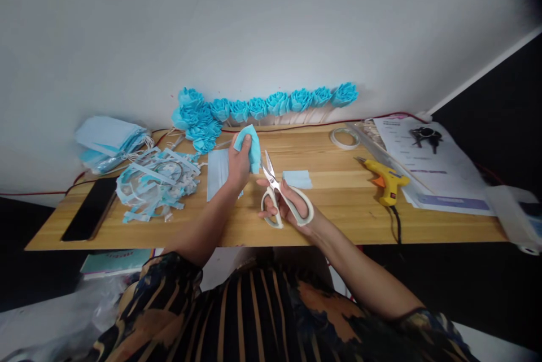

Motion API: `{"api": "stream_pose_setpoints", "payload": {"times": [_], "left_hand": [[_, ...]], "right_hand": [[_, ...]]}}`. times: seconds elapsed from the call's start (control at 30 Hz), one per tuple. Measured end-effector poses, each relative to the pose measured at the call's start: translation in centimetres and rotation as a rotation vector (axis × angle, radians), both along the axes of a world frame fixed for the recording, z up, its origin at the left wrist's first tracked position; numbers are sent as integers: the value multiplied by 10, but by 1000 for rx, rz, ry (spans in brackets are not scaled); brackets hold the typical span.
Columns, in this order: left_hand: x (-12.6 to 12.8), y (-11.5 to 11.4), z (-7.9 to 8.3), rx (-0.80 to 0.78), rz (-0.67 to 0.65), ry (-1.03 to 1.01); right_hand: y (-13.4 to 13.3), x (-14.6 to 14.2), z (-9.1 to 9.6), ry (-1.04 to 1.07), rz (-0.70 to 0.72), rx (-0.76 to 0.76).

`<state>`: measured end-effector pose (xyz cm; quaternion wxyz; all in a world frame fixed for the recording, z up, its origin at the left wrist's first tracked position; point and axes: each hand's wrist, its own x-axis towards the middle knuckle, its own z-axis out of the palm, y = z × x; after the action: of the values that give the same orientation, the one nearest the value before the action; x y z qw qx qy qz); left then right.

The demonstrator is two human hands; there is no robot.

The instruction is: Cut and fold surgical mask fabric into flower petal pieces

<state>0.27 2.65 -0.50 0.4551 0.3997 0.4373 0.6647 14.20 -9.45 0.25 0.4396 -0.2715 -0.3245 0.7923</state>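
My left hand (240, 160) is closed on a folded piece of light blue mask fabric (254, 150), pinched under the thumb and raised above the table. In my right hand (292, 206) is a pair of scissors (271, 173) with white handles, fingers through the loops. The blades are parted a little and point up beside the fabric's lower right edge; whether they touch it I cannot tell. Beneath my left hand lies a flat pale blue mask sheet (217, 173). A small cut blue piece (297, 179) rests just beyond my right hand.
Blue fabric flowers (258, 107) line the wall. On the left are stacked masks (112, 139), a heap of strip scraps (156, 181) and a black phone (91, 209). Rightward lie a tape roll (345, 138), a yellow glue gun (389, 180), papers (440, 164) and keys (427, 136).
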Motion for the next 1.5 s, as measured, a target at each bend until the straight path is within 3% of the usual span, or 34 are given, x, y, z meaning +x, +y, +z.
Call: {"api": "stream_pose_setpoints", "payload": {"times": [0.27,0.47,0.97,1.07,1.27,1.5], "left_hand": [[4,-6,2,37,-41,14],[4,-3,5,-89,-15,-92],[9,-10,6,-91,-32,-98],[9,-11,10,-110,-88,-175],[5,-9,13,-252,-355,-327],[7,-10,12,-225,-425,-299]], "right_hand": [[6,2,0,-41,-48,15],[7,1,-1,-29,-28,14],[12,1,6,-40,-49,22],[13,4,8,-44,-75,33],[14,15,11,-95,-101,106],[9,28,7,-163,-113,134]]}}
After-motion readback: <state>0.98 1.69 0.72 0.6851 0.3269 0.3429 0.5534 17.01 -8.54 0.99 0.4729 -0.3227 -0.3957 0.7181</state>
